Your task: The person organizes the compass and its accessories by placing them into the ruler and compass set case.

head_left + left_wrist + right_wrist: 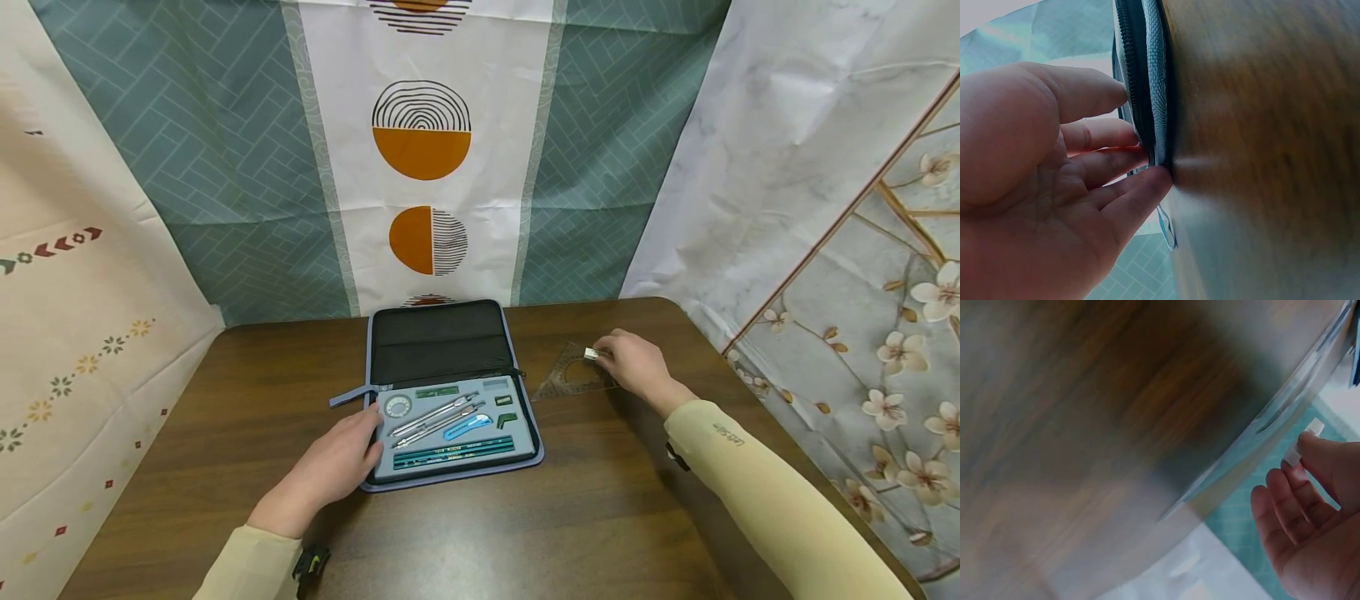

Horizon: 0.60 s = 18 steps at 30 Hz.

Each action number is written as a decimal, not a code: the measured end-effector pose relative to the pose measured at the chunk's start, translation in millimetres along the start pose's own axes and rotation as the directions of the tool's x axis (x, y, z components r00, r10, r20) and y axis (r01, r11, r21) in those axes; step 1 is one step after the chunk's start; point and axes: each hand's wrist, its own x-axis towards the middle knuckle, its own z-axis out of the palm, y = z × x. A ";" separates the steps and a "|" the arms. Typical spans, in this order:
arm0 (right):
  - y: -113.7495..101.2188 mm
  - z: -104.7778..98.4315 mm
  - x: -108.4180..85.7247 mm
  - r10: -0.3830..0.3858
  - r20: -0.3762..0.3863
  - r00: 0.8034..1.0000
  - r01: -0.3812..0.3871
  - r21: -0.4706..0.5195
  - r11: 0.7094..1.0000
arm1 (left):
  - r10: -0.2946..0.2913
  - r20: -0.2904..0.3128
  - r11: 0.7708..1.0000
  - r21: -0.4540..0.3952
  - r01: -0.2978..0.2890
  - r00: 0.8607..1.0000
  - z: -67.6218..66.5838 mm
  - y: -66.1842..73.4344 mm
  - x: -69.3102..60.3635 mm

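An unzipped case (456, 337) lies open on the table, its grey tray (435, 408) holding two silver compasses (431, 421), a blue utility knife (467, 427), dark green pencils (453, 452) and a round dial-like piece (397, 406). My left hand (345, 450) rests against the case's left side; its fingers touch the zippered edge (1156, 69) in the left wrist view. Between thumb and fingertips my right hand (633, 362) pinches a small white block (1304, 442), held over a clear set square (558, 382) on the table right of the case.
The brown wooden table (480, 542) carries the case and set square. A blue strap (351, 397) sticks out from the case's left side. A patterned curtain (422, 167) hangs behind the table, with floral cloth (900, 375) on the right and cream cloth (90, 333) on the left.
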 end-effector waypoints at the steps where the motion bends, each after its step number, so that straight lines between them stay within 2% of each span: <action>1: -2.9 0.5 0.5 -0.012 -0.003 1.000 0.012 0.001 1.000 | 0.001 0.001 1.000 0.000 -0.001 1.000 0.1 0.0 0.1; 7: -25.5 2.5 3.8 -0.081 -0.007 0.997 0.082 0.019 0.996 | 0.000 0.000 1.000 -0.002 0.000 1.000 -0.3 -0.2 -0.3; 18: -65.7 4.7 9.1 -0.158 0.006 0.987 0.157 0.090 0.983 | -0.009 0.006 1.000 -0.014 0.009 1.000 -0.8 0.7 -0.6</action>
